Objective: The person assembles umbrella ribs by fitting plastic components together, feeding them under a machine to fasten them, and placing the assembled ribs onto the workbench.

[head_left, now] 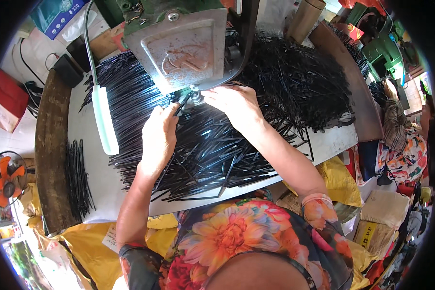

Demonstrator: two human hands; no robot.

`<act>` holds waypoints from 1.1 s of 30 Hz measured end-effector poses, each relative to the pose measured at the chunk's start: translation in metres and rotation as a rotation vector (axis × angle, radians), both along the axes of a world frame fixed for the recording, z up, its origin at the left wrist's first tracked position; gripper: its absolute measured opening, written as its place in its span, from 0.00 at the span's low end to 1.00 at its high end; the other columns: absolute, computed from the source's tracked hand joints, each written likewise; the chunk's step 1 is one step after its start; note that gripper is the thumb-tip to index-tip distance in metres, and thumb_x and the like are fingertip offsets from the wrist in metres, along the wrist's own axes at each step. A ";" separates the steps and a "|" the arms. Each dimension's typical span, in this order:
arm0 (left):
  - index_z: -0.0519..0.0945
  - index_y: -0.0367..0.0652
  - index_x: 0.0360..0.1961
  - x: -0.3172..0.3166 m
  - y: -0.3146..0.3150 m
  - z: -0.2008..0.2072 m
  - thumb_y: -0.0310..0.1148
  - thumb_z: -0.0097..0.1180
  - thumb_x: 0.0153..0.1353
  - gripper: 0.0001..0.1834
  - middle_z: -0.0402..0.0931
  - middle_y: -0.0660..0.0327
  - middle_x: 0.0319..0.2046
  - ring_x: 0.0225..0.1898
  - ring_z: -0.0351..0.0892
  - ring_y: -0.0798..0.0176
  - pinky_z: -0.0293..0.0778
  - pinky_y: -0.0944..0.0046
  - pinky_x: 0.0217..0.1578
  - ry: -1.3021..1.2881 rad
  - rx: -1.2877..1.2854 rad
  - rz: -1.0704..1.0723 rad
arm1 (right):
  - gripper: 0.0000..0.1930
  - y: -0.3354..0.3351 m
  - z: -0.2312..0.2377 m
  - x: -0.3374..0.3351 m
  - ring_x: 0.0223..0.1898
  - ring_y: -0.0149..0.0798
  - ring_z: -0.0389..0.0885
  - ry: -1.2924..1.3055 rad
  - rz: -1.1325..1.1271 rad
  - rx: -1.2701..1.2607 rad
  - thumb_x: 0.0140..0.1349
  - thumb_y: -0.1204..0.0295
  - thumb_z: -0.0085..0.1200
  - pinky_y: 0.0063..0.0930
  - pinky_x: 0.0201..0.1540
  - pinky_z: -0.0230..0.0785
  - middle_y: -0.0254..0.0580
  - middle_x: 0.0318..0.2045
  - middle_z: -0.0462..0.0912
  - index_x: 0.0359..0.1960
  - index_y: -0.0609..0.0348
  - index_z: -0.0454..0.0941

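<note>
Under the grey metal cover [181, 53] of a machine, both my hands meet at its small working point [194, 95]. My left hand [158, 137] is closed, thumb and forefinger pinching a thin black rod [182, 104] whose tip reaches the working point. From the other side my right hand [238, 104] comes in with its fingers pressed together beside the machine; what they hold, if anything, is hidden. Many thin black rods [203, 150] lie on the table below and around both hands, in a thick layer.
A tangled heap of black rods [295, 77] fills the table's right side; a small bundle [78, 179] lies at its left. Wooden boards [55, 159] edge the pale table [99, 193]. A lit lamp [105, 121] hangs left of the machine. Another person [398, 140] sits far right.
</note>
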State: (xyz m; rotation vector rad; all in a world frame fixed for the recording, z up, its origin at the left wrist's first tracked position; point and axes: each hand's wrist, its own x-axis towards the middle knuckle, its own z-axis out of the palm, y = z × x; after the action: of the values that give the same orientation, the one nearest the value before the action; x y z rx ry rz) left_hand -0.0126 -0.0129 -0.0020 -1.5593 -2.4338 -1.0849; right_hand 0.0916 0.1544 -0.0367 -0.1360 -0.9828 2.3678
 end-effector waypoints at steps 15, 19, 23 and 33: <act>0.73 0.37 0.40 0.003 0.002 0.000 0.22 0.49 0.52 0.12 0.63 0.55 0.21 0.21 0.65 0.59 0.63 0.63 0.22 -0.039 -0.020 0.003 | 0.10 -0.003 0.001 -0.003 0.36 0.43 0.78 -0.035 -0.027 0.066 0.54 0.79 0.47 0.27 0.42 0.74 0.56 0.33 0.76 0.34 0.79 0.69; 0.74 0.37 0.40 0.003 0.002 0.001 0.22 0.49 0.52 0.12 0.63 0.55 0.21 0.21 0.65 0.59 0.63 0.63 0.23 -0.047 -0.042 0.022 | 0.10 -0.005 0.003 -0.004 0.35 0.43 0.79 -0.065 -0.041 0.040 0.54 0.79 0.46 0.27 0.42 0.74 0.55 0.32 0.76 0.34 0.78 0.69; 0.74 0.37 0.40 0.004 0.002 0.002 0.22 0.50 0.51 0.12 0.63 0.55 0.21 0.21 0.65 0.58 0.63 0.63 0.23 -0.094 -0.031 0.016 | 0.10 -0.004 0.001 -0.004 0.35 0.42 0.79 -0.047 -0.053 0.038 0.54 0.79 0.48 0.27 0.41 0.75 0.54 0.32 0.76 0.34 0.77 0.69; 0.72 0.40 0.43 0.007 0.001 0.000 0.20 0.48 0.49 0.17 0.64 0.55 0.23 0.23 0.69 0.58 0.67 0.63 0.21 0.376 -0.112 0.043 | 0.11 -0.005 0.003 -0.004 0.34 0.42 0.79 -0.032 -0.060 0.027 0.54 0.78 0.49 0.27 0.40 0.75 0.54 0.33 0.76 0.35 0.76 0.70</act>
State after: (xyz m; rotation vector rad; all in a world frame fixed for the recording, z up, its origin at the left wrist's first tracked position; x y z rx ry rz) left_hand -0.0053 -0.0117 -0.0023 -1.5644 -2.2886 -0.5901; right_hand 0.0879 0.1495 -0.0334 -0.1906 -1.0119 2.3034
